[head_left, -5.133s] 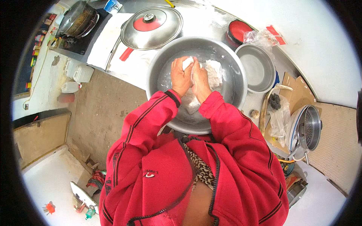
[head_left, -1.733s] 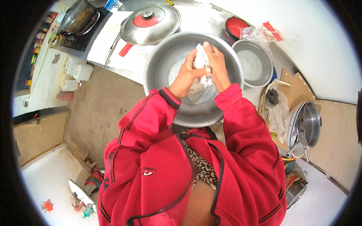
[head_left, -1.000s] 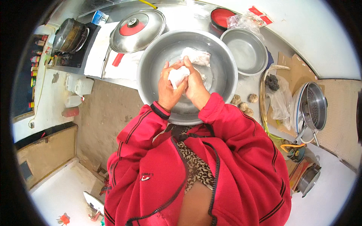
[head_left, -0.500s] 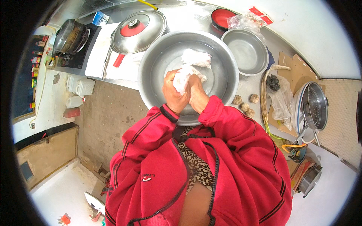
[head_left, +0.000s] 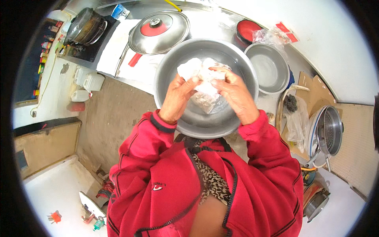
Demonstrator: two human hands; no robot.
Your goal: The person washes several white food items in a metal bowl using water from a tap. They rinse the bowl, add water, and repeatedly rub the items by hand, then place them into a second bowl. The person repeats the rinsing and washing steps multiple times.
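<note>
A large grey metal basin with some water in it stands in front of me. Over it, my left hand and my right hand hold up a white crumpled cloth-like piece, pinched between thumbs and fingers. The piece is spread between the two hands. Just below them a paler, wet-looking lump shows in the basin; whether it is joined to the held piece I cannot tell. Fingertips are partly hidden behind the white material.
Left of the basin lie a domed pan lid with a red centre and, farther off, a dark pot on a stove. At right are a smaller grey bowl, a red bowl, a plastic bag and a steel colander.
My hands were pressed together around a squeezed white lump. Now they are apart, with the white piece opened out between them. The view has shifted slightly.
</note>
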